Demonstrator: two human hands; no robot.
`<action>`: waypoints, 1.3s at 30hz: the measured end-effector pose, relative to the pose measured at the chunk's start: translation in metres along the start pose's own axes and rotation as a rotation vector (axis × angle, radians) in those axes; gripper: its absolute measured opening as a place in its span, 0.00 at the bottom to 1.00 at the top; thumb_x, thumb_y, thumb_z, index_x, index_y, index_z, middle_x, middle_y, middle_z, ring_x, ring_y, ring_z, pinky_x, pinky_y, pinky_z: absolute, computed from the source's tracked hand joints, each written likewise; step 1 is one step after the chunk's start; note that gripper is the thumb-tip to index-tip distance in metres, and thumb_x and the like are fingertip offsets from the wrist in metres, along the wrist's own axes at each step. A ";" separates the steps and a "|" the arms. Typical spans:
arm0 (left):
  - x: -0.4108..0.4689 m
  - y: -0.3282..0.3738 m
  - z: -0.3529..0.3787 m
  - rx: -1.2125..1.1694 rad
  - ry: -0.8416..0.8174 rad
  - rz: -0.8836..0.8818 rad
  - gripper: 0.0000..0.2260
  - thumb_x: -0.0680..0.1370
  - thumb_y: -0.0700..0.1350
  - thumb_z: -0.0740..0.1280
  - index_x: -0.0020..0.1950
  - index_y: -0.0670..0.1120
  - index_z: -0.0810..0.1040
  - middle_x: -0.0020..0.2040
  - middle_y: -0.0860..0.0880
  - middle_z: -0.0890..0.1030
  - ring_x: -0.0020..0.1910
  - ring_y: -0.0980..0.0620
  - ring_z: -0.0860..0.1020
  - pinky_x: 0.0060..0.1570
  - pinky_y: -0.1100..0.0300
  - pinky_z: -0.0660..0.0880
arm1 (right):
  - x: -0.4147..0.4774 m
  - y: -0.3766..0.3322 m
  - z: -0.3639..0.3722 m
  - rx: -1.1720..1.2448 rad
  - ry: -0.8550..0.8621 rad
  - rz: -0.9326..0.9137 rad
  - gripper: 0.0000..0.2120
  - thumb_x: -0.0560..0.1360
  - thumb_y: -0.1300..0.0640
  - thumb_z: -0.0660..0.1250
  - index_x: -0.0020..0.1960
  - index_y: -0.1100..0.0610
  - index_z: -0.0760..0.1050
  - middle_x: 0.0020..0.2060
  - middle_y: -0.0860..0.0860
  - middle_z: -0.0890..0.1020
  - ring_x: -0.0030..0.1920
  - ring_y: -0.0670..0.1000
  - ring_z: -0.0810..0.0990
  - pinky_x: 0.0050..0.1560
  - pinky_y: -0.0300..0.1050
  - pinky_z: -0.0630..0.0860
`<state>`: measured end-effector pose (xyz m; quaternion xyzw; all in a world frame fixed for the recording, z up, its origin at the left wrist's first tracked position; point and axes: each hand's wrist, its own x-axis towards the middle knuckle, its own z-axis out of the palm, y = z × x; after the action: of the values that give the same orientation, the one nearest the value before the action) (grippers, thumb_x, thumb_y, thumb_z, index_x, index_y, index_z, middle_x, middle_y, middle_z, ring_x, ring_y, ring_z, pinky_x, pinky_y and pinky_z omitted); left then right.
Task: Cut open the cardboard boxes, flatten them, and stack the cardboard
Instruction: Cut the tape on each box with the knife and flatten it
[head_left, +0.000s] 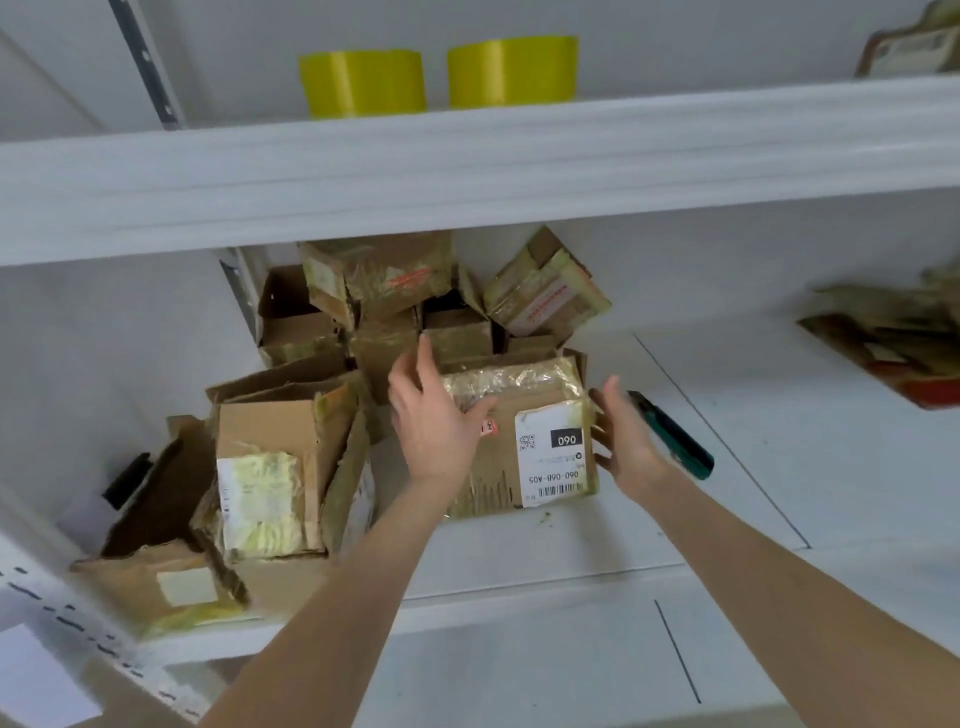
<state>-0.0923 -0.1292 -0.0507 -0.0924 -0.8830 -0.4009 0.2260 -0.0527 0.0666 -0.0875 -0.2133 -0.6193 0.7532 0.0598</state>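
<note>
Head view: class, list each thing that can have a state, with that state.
labelled box: closed, taped, lying on the shelf
left hand: open, at the labelled box's left side
right hand: open, at the labelled box's right side
knife: lying unheld on the shelf; blade not discernible
boxes at left: torn open, not flattened
back pile of boxes: unflattened, some flaps open

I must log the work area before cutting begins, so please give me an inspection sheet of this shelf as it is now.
Surface: white shelf, small scraps near the front box.
Job's things: taped labelled box in front, green cutter to its right; pile of opened boxes behind; flattened cardboard far right.
Clutter: black object at far left, unclear.
Hands: left hand and right hand open, either side of the labelled box.
Cables: nothing seen.
Surroundings: upper shelf carrying two yellow rolls.
</note>
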 end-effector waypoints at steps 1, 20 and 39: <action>-0.004 -0.003 0.001 -0.149 -0.042 -0.139 0.46 0.69 0.54 0.76 0.78 0.46 0.53 0.74 0.42 0.59 0.70 0.42 0.65 0.64 0.48 0.67 | -0.004 0.005 -0.002 -0.028 -0.058 0.003 0.38 0.70 0.28 0.56 0.73 0.49 0.66 0.69 0.50 0.73 0.70 0.53 0.69 0.72 0.58 0.62; -0.021 -0.014 0.004 -0.520 -0.379 -0.399 0.40 0.75 0.42 0.72 0.79 0.53 0.50 0.76 0.48 0.62 0.73 0.48 0.63 0.71 0.50 0.63 | -0.011 -0.025 -0.028 -0.053 0.053 -0.013 0.13 0.77 0.61 0.67 0.60 0.63 0.77 0.51 0.54 0.82 0.50 0.51 0.80 0.55 0.43 0.78; -0.038 -0.014 0.039 0.472 -0.132 0.412 0.29 0.73 0.50 0.71 0.72 0.45 0.68 0.70 0.41 0.67 0.71 0.41 0.63 0.71 0.43 0.60 | 0.030 0.014 -0.084 -1.057 0.236 -0.214 0.21 0.76 0.55 0.64 0.69 0.55 0.70 0.67 0.54 0.71 0.65 0.56 0.70 0.61 0.49 0.71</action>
<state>-0.0766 -0.1080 -0.1004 -0.2400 -0.9271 -0.1240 0.2599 -0.0440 0.1499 -0.1203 -0.2331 -0.9206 0.3002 0.0898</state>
